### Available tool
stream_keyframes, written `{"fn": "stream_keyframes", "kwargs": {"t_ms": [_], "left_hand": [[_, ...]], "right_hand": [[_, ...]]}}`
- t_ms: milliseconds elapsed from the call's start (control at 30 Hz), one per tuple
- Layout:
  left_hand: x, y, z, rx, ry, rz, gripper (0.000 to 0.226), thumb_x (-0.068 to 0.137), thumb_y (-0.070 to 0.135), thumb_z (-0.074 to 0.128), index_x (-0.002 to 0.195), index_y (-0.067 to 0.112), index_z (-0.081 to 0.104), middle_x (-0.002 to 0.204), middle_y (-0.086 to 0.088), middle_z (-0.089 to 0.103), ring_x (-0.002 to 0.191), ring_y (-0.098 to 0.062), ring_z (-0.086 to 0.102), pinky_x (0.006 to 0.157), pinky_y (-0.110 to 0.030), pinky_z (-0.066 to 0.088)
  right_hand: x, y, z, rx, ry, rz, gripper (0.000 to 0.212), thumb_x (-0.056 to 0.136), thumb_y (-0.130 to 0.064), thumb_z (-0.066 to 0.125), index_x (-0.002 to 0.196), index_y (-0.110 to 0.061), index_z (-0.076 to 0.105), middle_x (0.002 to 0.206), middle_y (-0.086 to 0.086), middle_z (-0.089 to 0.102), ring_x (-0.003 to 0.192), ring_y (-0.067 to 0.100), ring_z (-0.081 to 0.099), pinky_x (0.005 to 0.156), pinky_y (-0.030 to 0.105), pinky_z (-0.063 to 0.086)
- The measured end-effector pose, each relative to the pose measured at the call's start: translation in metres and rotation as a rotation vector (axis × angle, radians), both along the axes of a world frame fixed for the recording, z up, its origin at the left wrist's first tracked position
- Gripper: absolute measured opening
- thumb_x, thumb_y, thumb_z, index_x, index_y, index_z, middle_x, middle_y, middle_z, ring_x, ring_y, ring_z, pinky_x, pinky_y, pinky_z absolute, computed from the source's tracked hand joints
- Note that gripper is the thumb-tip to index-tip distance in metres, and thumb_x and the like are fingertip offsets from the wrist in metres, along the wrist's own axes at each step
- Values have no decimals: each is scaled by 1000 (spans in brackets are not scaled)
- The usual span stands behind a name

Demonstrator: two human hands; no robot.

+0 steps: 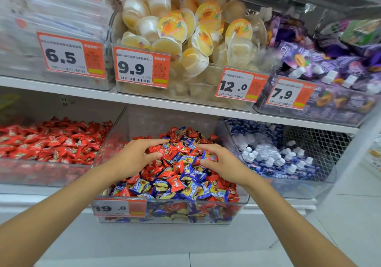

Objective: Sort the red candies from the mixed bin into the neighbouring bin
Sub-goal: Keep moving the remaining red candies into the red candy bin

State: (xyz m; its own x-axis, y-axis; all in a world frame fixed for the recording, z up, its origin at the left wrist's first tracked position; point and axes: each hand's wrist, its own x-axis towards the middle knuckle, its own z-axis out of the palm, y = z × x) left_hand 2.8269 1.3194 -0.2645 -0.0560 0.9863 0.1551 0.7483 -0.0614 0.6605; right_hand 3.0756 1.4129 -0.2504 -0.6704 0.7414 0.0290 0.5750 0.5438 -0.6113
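Mixed bin (206,213) at the middle of the front edge of the lower shelf (31,196), heaped with red candies (175,184) and blue candies (193,176); neighbouring bin (41,172) just to its left, filled with red only. Left hand (140,157) on top of the heap, fingers and thumb curled round a few red candies — right hand (224,163) near it, apart, cupped over the pile, grip not discernible.

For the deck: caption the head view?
Person's left hand and right hand reach into the mixed bin of red and blue candies, red-only bin beside it.
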Motion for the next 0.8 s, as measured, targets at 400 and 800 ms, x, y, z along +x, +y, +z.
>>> {"fn": "stream_keyframes", "kwargs": {"t_ms": [400, 800], "left_hand": [[9, -2, 4, 10, -3, -53, 19, 95, 22, 54, 104, 38, 61, 108, 18, 52, 77, 0, 56, 78, -17, 47], [29, 20, -10, -14, 42, -75, 24, 78, 42, 72, 82, 22, 61, 90, 13, 52, 85, -7, 49, 78, -28, 40]], "right_hand": [[11, -2, 14, 30, -160, -54, 49, 90, -31, 65, 135, -28, 47, 133, -3, 45, 123, 13, 48, 98, 25, 41], [9, -7, 11, 5, 66, -49, 38, 97, -7, 50, 125, -31, 57, 119, -11, 58, 86, 24, 63, 76, 32, 54]]}}
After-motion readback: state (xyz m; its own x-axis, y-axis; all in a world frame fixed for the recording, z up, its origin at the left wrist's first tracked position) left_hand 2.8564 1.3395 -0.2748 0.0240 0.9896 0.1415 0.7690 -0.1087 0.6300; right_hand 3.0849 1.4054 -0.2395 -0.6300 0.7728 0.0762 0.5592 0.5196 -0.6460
